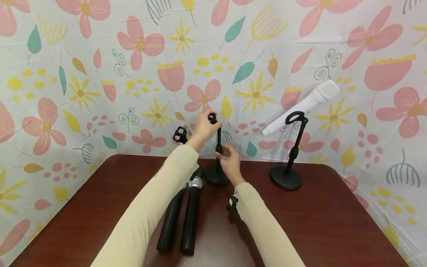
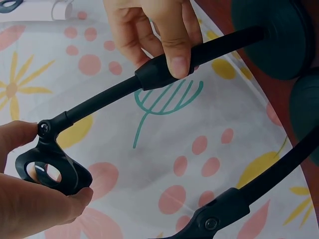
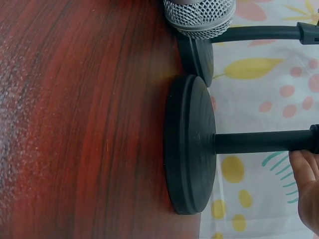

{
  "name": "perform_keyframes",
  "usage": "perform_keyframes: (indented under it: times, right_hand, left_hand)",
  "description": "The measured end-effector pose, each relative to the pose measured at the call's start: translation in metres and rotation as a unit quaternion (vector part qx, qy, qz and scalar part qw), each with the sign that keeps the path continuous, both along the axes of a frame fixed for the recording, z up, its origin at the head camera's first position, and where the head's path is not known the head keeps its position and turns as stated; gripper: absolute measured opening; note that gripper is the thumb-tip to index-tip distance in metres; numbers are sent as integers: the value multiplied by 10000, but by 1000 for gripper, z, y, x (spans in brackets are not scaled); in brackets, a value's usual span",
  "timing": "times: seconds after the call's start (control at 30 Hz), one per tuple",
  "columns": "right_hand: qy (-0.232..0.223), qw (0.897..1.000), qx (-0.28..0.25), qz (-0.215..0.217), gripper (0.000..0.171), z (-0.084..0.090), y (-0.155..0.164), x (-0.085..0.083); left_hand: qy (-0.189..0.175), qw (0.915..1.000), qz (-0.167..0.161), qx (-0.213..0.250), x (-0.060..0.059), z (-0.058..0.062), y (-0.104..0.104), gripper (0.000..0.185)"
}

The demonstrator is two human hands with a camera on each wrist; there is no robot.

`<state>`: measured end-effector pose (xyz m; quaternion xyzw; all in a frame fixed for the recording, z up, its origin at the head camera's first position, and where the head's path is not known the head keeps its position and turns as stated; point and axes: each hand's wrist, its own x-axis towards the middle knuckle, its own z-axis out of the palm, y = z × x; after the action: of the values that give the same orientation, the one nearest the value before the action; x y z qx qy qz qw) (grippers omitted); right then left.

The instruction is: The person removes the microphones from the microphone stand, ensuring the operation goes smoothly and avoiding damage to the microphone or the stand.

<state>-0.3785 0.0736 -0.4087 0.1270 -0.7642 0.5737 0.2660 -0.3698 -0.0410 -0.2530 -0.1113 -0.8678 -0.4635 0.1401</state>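
A black desktop microphone stand stands upright on its round base near the table's back edge. At its top, my left hand holds the black microphone clip between thumb and fingers. Lower down, my right hand pinches the thick collar of the pole, with the thumb across its front. The right wrist view shows the stand's base flat on the table, with a few fingertips of the right hand at the pole.
Left of it stands another stand, its clip showing beyond my left arm. Two black microphones, one silver-headed and one partly behind my sleeve, lie on the table. At right, a white microphone tilts at a third stand's clip. Flowered cloth hangs behind.
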Motion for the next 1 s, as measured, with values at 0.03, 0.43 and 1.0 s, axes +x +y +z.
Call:
perform_keyframes:
  times: [0.03,0.43,1.0]
  right_hand:
    - [-7,10000,-3,11,33,0,0,0]
    - [65,10000,5,11,33,0,-2,-1]
    - [-2,9999,-103,85,34,-1,1,0]
  left_hand:
    - [1,10000,-15,25,0,0,0,41]
    - [-80,9999,33,-72,-2,-2,-1,40]
    - [-199,9998,-66,45,-1,-6,3,40]
